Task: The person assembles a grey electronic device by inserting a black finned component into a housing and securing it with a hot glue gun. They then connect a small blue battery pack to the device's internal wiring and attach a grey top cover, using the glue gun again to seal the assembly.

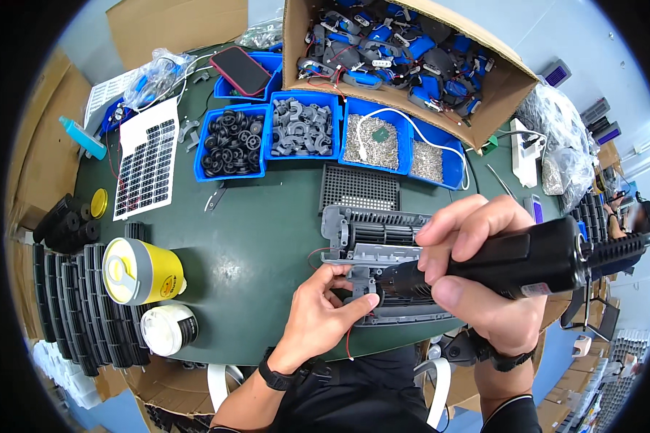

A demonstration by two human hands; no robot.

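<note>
My right hand [477,267] is wrapped round a black electric screwdriver [527,260], held nearly level with its nose pointing left over a grey plastic housing [404,314]. Its tip is hidden, so I cannot tell whether it touches a screw. With thumb and fingers, my left hand [325,307] pinches the left end of this housing. Just beyond lies a second grey housing part [336,224] with a dark ribbed roller [383,232] inside. A thin red wire [350,346] hangs near my left thumb.
Blue bins hold black wheels [232,141], grey clips [302,126] and small screws [372,144]. Behind them, a carton [513,65] holds blue-and-grey parts. A black perforated tray [360,189] lies beyond the housings. At left stand a yellow cup [152,270], a white jar [167,330] and stacked black rollers [87,310].
</note>
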